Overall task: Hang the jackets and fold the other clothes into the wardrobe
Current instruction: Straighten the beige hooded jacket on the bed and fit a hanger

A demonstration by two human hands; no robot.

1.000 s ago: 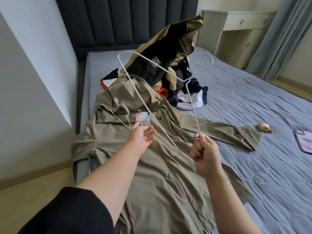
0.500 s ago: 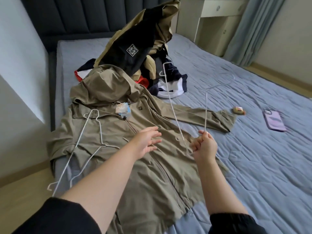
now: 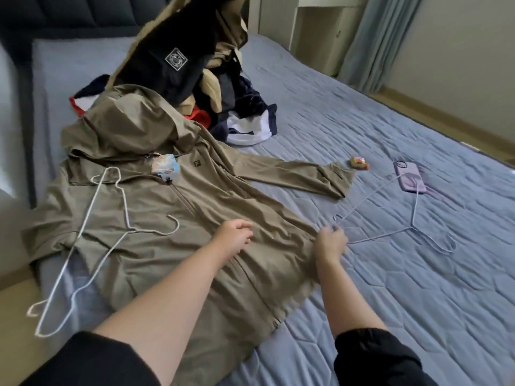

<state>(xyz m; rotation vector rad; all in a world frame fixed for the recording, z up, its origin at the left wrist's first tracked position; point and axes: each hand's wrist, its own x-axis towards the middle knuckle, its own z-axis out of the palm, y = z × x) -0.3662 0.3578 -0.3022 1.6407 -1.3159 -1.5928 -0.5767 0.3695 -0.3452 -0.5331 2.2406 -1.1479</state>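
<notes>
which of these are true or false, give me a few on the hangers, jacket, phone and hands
1. A hanger lies on the jacket. True.
2. The phone lies on the jacket. False: it lies on the bed, right of the sleeve.
3. The left hand holds a hanger. False: it holds nothing and is over the jacket.
4. The right hand is at one end of a second hanger that lies on the bed. True.
5. The jacket is folded up. False: it is spread flat with one sleeve stretched out.
</notes>
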